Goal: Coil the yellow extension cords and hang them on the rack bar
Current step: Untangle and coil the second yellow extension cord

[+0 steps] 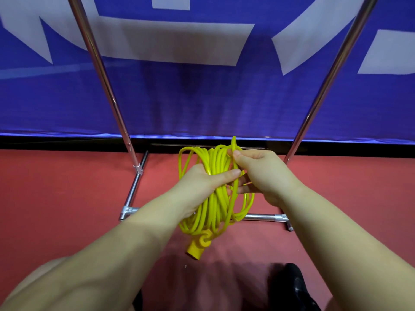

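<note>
The yellow extension cord (213,194) is bundled into a coil and held up in the air over the red floor (56,198), right in front of the chrome rack (107,86). The left hand (202,185) has its fingers wrapped around the middle of the coil, thumb across the front. The right hand (260,173) pinches a single loop of cord near the top of the bundle. The yellow plug end (197,248) dangles off the bottom. A blue banner (202,104) hangs behind the rack's two uprights.
</note>
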`<action>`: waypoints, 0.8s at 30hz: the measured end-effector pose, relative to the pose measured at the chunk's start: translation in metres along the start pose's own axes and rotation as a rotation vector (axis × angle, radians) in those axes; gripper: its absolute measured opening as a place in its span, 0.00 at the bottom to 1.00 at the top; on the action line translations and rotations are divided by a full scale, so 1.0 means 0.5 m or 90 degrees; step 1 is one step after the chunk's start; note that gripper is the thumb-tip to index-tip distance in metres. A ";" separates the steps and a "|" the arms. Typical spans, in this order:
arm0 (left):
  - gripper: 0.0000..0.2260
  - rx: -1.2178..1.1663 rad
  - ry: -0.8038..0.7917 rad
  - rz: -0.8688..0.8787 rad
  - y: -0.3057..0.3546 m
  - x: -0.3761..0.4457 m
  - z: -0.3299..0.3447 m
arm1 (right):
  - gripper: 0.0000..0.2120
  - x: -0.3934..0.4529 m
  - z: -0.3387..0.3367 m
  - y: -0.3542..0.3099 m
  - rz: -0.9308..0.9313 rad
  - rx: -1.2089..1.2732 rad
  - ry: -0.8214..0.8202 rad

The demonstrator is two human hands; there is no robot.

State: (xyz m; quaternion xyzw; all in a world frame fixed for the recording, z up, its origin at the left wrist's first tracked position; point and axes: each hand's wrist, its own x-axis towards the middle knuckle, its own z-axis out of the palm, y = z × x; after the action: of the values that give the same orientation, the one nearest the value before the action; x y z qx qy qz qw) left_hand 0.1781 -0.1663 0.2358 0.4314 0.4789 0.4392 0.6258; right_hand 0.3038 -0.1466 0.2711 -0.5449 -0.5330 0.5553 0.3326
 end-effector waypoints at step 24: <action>0.12 -0.315 0.200 -0.134 0.046 0.019 -0.082 | 0.07 0.023 0.020 0.055 -0.287 -0.504 -0.102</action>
State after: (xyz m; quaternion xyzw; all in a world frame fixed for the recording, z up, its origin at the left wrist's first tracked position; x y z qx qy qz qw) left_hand 0.1362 -0.1468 0.2486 0.1409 0.4907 0.5363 0.6721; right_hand 0.2979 -0.1437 0.2402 -0.4562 -0.8331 0.2631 0.1689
